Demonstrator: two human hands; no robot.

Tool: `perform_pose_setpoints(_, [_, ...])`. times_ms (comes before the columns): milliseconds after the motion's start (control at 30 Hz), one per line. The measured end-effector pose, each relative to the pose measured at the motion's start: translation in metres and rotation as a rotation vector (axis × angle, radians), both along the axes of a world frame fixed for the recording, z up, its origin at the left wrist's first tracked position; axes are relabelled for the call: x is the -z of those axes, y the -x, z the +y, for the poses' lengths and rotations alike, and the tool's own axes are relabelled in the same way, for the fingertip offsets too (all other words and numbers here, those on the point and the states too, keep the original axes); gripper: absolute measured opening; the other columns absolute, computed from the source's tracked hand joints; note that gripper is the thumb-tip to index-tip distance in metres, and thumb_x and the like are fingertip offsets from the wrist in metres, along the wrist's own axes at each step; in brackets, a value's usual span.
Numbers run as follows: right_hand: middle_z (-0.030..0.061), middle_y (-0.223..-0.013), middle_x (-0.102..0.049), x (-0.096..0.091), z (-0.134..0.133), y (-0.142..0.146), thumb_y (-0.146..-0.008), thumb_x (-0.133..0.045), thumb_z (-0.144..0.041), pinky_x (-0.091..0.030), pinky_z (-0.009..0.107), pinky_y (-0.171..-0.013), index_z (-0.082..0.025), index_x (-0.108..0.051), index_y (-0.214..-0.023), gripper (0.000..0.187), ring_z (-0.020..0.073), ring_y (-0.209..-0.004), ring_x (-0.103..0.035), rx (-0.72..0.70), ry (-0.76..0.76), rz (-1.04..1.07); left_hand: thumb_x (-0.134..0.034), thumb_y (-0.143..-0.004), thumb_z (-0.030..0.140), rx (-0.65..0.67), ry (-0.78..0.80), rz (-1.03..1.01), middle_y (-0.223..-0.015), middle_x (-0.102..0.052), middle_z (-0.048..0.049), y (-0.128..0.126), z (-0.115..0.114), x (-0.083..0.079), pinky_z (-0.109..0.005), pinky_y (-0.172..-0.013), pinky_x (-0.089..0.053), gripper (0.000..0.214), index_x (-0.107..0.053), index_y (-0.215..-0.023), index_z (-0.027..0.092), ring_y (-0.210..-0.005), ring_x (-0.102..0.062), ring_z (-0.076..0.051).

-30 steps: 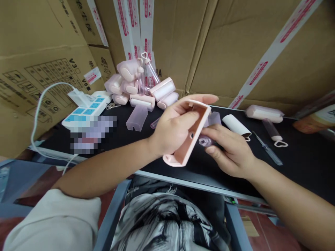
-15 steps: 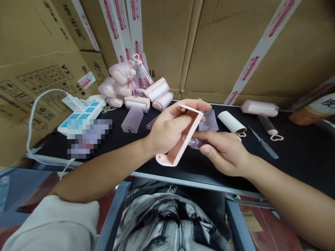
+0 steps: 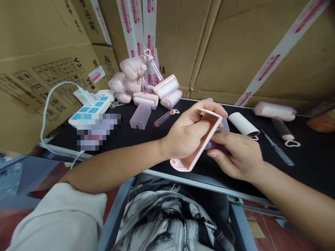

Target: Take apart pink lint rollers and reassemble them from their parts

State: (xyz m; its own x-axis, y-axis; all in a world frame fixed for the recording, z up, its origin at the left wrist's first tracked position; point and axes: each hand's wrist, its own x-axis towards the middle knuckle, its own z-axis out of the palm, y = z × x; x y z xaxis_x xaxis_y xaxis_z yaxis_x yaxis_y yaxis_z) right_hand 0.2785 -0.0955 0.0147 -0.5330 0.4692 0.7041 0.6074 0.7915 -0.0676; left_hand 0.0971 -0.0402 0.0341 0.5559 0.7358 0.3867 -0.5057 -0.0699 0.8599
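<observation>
Head view showed the left hand (image 3: 187, 137) gripping a pink cover (image 3: 201, 143) above the black table (image 3: 309, 164); the right hand (image 3: 239, 155) pinched a translucent handle (image 3: 213, 144) against its back.

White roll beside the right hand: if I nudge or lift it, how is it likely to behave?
The white roll is a cylinder lying on its side on the flat black table, so a sideways nudge would probably set it rolling. Its open end looks hollow, so it is likely light for its size. A hard squeeze might dent it.
</observation>
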Motion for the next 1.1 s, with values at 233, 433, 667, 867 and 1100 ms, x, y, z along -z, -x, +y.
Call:
perform_pose_setpoints(233, [0.0072,-0.091,-0.080,-0.004,-0.003,0.003,-0.111,-0.055,-0.035,-0.062,0.035,-0.066,-0.024,-0.064,-0.124,0.020,0.0237,-0.077,-0.079,0.020,0.005,-0.020,-0.063,-0.087,0.022,0.079,0.133,-0.029,-0.091,-0.063,-0.0024,0.002,-0.002,-0.001,-0.032,-0.088,-0.055,0.007,-0.066,-0.093,0.020,-0.090,-0.062,-0.016])
perform_pose_setpoints(433, [0.0081,-0.101,-0.080,0.001,0.003,-0.004,-0.114,-0.049,-0.043,-0.068,0.038,-0.080,-0.026,-0.064,-0.126,0.025,0.0258,-0.093,-0.082,-0.118,0.048,0.119,-0.067,-0.088,0.049,0.163,-0.130,0.096,-0.121,-0.070,-0.0074,0.018,-0.001,-0.008,-0.044,-0.106,-0.057,0.045,-0.067,-0.126,0.024,-0.117,-0.066,-0.028])
perform_pose_setpoints(667, [0.0071,-0.111,-0.081,0.007,0.001,-0.014,-0.111,-0.057,-0.039,-0.069,0.042,-0.087,-0.031,-0.065,-0.135,0.027,0.0277,-0.104,-0.082,-0.119,0.101,0.175,-0.061,-0.082,0.027,-0.078,-0.796,0.423,-0.156,-0.059,-0.0148,0.033,-0.003,-0.023,-0.059,-0.129,-0.040,0.081,-0.040,-0.160,0.017,-0.144,-0.057,-0.036])
perform_pose_setpoints(867, [0.0095,-0.115,-0.080,0.009,0.004,-0.014,-0.112,-0.054,-0.039,-0.069,0.042,-0.088,-0.030,-0.063,-0.139,0.030,0.0277,-0.104,-0.081,-0.121,0.074,0.233,-0.062,-0.079,0.027,-0.085,-0.893,0.466,-0.149,-0.064,-0.0137,0.034,-0.008,-0.032,-0.062,-0.132,-0.036,0.072,-0.052,-0.150,0.019,-0.148,-0.052,-0.039])
perform_pose_setpoints(1100, [0.0105,-0.110,-0.082,-0.004,0.002,-0.011,-0.113,-0.050,-0.044,-0.067,0.035,-0.081,-0.026,-0.065,-0.128,0.028,0.0255,-0.096,-0.082,-0.122,0.057,0.210,-0.060,-0.078,0.024,-0.100,-0.913,0.395,-0.138,-0.066,-0.0155,0.031,-0.009,-0.034,-0.059,-0.125,-0.043,0.061,-0.058,-0.139,0.015,-0.137,-0.058,-0.037])
